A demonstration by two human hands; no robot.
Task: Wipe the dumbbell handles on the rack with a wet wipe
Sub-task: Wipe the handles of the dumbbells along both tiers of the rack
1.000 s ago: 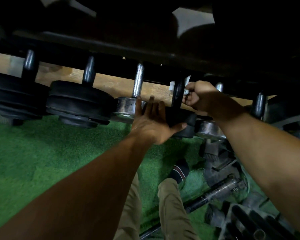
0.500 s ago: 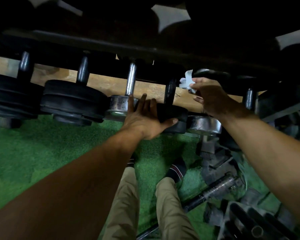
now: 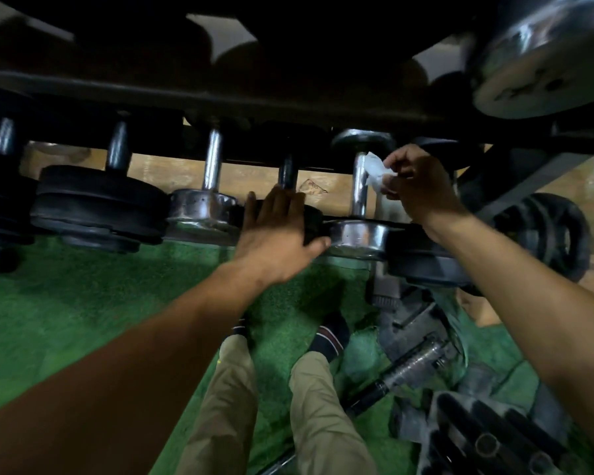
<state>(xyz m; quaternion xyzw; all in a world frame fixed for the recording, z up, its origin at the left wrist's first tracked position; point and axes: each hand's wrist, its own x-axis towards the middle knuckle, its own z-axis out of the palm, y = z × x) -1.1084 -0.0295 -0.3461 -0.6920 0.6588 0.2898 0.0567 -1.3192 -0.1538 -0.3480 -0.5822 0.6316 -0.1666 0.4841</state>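
Right hand (image 3: pixel 420 185) pinching wet wipe (image 3: pixel 373 171) against chrome dumbbell handle (image 3: pixel 360 186), rack (image 3: pixel 220 97) above

Right hand (image 3: pixel 417 186) with wet wipe (image 3: pixel 374 171) against chrome dumbbell handle (image 3: pixel 360 186)

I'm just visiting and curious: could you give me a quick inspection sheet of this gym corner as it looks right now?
Surface: green turf floor under a dark dumbbell rack.
Job's things: white wet wipe lies against the chrome dumbbell handle; more dumbbells sit in a row to the left, such as the chrome dumbbell.
Clutter: loose bar and dark weight parts lie on the floor at lower right.
Hands: right hand pinches the wipe; left hand rests with straight fingers on a black dumbbell head.
Cables: nothing seen.
Surroundings: wooden board behind the rack; dim light, upper tier too dark to read.
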